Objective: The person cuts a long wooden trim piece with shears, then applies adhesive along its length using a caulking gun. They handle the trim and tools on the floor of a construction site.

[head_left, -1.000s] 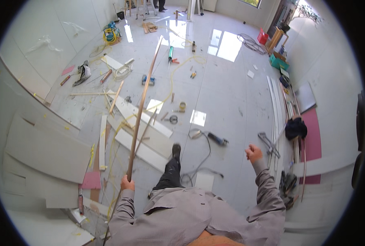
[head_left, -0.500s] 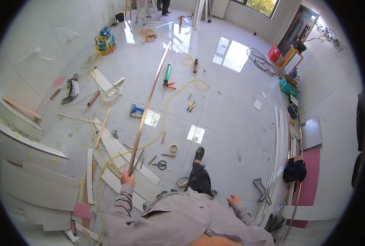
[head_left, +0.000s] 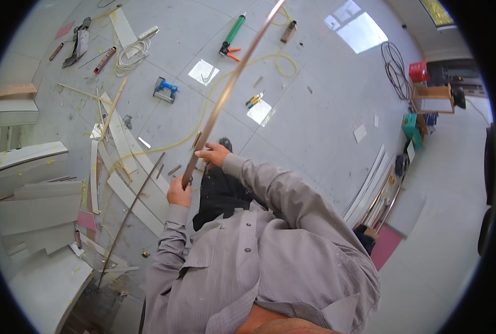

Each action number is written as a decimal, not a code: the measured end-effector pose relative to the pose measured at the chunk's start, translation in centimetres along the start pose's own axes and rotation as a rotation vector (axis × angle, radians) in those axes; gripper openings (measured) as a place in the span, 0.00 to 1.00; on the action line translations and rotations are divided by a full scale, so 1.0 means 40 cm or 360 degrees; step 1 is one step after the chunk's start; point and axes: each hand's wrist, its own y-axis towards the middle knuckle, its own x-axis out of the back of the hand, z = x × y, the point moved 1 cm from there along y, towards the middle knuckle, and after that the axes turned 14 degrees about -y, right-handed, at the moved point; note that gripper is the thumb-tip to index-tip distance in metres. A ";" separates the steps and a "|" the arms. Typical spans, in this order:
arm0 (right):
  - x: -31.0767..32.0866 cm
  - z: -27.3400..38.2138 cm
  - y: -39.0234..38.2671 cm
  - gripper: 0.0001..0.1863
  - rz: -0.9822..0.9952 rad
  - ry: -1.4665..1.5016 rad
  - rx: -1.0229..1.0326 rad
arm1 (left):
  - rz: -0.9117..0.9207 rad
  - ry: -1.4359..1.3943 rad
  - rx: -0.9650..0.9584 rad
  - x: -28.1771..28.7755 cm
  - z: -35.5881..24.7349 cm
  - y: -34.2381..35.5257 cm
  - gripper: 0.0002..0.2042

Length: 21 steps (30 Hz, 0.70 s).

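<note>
A long, thin copper-coloured trim strip [head_left: 232, 82] slants from near my body up past the top edge of the view, so its far end is hidden. My left hand [head_left: 179, 192] is closed round its near end. A little farther along, my right hand [head_left: 214, 155] has its fingers on the same strip, gripping it from the right side. Beyond the strip, on the grey tiled floor, lie a green caulking gun [head_left: 234, 34] with orange handles and yellow-handled pliers [head_left: 254, 100]. A blue nail gun [head_left: 165, 90] rests to the left.
White board offcuts [head_left: 138, 167] and wooden strips are scattered at the left. A yellow hose [head_left: 209, 114] winds across the floor. There is a coiled white cable [head_left: 132, 58] at the far left. Long white strips [head_left: 366, 181] and a teal box [head_left: 412, 131] line the right wall.
My right hand has come across from the right side and taken hold of the strip. The view has turned and tilted down, and my left hand still grips the near end.
</note>
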 end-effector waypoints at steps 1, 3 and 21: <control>0.013 -0.011 0.075 0.28 0.0042 0.0160 -0.0006 | 0.0010 0.0014 0.0025 -0.040 -0.046 0.034 0.17; 0.097 -0.026 0.187 0.19 -0.0007 0.0398 -0.0002 | 0.0082 -0.0005 0.0050 -0.126 -0.057 0.115 0.19; 1.086 0.158 1.171 0.08 -0.0823 0.0565 -0.0082 | -0.0088 0.0343 0.0571 -0.111 0.294 0.238 0.12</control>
